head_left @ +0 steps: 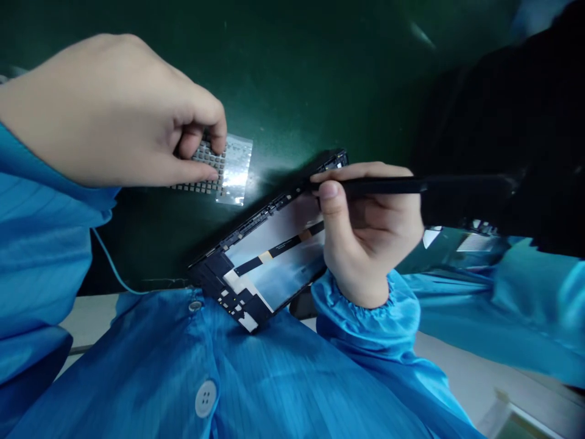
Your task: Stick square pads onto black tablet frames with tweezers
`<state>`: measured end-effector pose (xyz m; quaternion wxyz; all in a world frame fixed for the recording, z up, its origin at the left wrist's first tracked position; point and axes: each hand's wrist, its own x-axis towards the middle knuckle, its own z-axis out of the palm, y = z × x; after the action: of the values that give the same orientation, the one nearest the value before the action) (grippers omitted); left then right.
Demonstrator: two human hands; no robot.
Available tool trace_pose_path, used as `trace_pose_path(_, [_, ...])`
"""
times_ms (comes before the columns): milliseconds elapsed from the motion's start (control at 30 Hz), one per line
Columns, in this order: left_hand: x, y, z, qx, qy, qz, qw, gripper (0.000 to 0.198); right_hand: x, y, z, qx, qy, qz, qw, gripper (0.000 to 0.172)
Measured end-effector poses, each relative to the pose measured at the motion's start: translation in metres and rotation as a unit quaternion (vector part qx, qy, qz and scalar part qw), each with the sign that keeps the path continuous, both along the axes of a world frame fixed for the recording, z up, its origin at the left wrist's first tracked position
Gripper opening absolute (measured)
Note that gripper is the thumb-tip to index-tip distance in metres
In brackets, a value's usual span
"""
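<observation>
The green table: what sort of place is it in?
Probably an electronics workshop or factory. An opened flat device shows its inner parts, there's a sheet of tiny grey pieces beside it, and a blue work smock in view.

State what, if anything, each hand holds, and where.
Right hand: slim black tool, pinched near one end. Left hand touches the sheet of grey squares; a grip cannot be told.
</observation>
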<state>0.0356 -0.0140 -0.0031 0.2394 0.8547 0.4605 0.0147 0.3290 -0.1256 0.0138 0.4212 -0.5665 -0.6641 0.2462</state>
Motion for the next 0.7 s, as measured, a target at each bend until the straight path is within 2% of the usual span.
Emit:
trace_pose_path(67, [0.003,0.000,0.005,0.035,0.012,-0.039,0.999,0.108,-0.007,0.005,0.009,-0.004,0.017,0.018,1.000,0.010])
trace_pose_path(133, [0.006,0.000,0.010,0.052,0.027,-0.042,0.997,0.112,-0.015,0.015,0.015,-0.041,0.008,0.078,0.996,0.011])
trace_pose_path(233, [0.009,0.001,0.016,0.043,0.038,-0.045,0.997,0.113,-0.029,0.031,0.014,-0.099,-0.017,0.185,0.978,0.016])
trace_pose_path(300, [0.010,0.001,0.017,0.033,0.044,-0.047,0.997,0.114,-0.035,0.039,0.009,-0.111,-0.022,0.217,0.970,0.016])
trace_pose_path(467, [0.013,0.002,0.019,0.027,0.061,-0.054,0.996,0.121,-0.040,0.041,0.001,-0.122,-0.017,0.221,0.967,0.017])
trace_pose_path(600, [0.015,0.001,0.020,0.021,0.088,-0.059,0.994,0.123,-0.042,0.040,0.004,-0.107,-0.034,0.221,0.969,0.011])
trace_pose_path(700, [0.014,0.002,0.019,0.024,0.066,-0.059,0.996,0.119,-0.045,0.043,0.007,-0.114,-0.045,0.230,0.965,0.006])
